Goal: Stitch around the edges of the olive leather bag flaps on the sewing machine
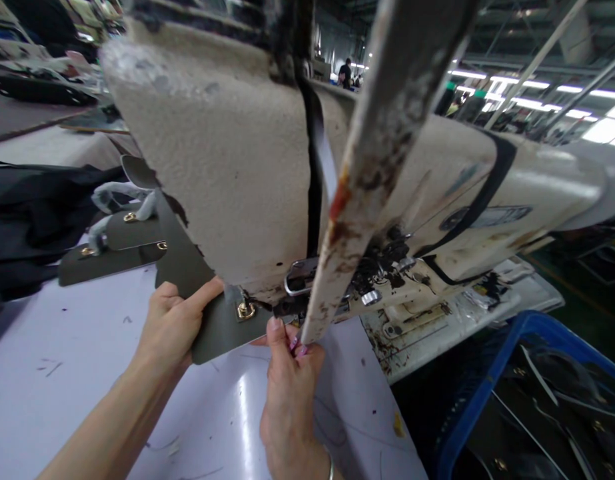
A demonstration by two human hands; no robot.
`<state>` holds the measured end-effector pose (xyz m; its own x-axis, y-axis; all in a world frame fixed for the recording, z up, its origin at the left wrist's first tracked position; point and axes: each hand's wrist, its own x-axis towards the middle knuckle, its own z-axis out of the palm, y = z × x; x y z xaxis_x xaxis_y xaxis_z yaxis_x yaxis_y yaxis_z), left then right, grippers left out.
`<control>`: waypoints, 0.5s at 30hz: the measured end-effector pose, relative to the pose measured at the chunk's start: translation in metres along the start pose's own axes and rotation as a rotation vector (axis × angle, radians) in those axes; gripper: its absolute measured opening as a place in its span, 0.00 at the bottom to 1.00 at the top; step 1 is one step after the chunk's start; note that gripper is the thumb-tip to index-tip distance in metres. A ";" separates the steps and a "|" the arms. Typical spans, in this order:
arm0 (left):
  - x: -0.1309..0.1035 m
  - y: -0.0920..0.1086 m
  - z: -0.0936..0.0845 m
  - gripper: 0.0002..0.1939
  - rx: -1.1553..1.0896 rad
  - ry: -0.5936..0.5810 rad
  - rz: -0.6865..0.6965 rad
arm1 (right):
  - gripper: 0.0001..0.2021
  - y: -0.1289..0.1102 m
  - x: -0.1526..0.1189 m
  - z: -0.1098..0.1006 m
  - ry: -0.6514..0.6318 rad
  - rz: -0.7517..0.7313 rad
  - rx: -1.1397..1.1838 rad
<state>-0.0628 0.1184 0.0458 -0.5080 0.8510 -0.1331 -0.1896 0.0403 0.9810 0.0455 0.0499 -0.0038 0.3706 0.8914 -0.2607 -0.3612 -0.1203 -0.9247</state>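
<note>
An olive-green leather-like bag panel (222, 333) with a gold turn-lock (245, 310) lies under the head of a sewing machine (227, 147). My left hand (174, 323) grips its left part, thumb on top and fingers going underneath. At the panel's right edge, close to the presser foot area, my right hand (292, 373) pinches with thumb and fingers; pink nails show on the curled fingers. The needle point is hidden behind the machine head and a rusty metal bar (352, 180). Both hands rest low over the white tabletop (227, 413).
More olive pieces with gold hardware and wrapped handles (122, 207) lie to the left, beside black fabric (32, 220). A blue crate (487, 393) of dark pieces stands at the lower right. The bar slants down just before my right hand.
</note>
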 end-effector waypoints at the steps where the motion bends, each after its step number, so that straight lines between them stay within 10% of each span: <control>1: -0.001 0.000 -0.001 0.20 -0.012 0.001 -0.007 | 0.22 0.001 0.000 0.002 0.008 -0.008 -0.006; 15: -0.020 -0.016 -0.011 0.14 -0.115 -0.026 0.043 | 0.22 0.004 -0.002 0.005 0.033 -0.057 -0.025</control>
<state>-0.0589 0.0952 0.0315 -0.4961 0.8640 -0.0860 -0.2635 -0.0555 0.9631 0.0396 0.0500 -0.0059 0.4179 0.8825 -0.2159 -0.3176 -0.0807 -0.9448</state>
